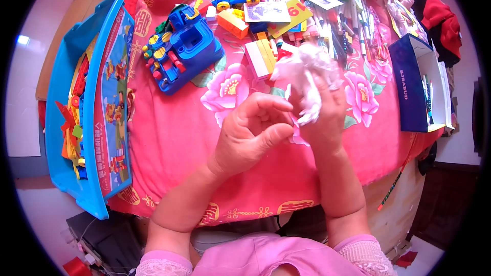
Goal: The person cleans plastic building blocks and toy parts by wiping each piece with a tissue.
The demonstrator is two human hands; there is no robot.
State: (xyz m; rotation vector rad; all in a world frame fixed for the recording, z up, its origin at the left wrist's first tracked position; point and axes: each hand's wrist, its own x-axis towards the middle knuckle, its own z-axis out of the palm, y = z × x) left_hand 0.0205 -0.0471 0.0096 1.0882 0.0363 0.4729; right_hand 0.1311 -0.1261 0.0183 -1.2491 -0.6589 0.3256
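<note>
2 bare forearms reach forward over a counter (171, 143) covered with a pink-red, flower-printed cloth. The right hand (330, 115) is raised above it, its fingers wrapped around a crumpled white bundle (309, 66) of soft material, cloth or paper; the bundle spills out above and to the left of the fingers. The left hand (250, 130) is released, its fingers loosely curled and its thumb pointing towards the right hand; its fingertips are just beside the bundle, and whether they touch it I cannot tell.

Beyond the left hand sits a blue plastic toy (192, 53) with yellow and red parts. Behind the bundle lie a heap of slim pens and markers (353, 23) and 1 orange-and-yellow plastic block (232, 23).
</note>
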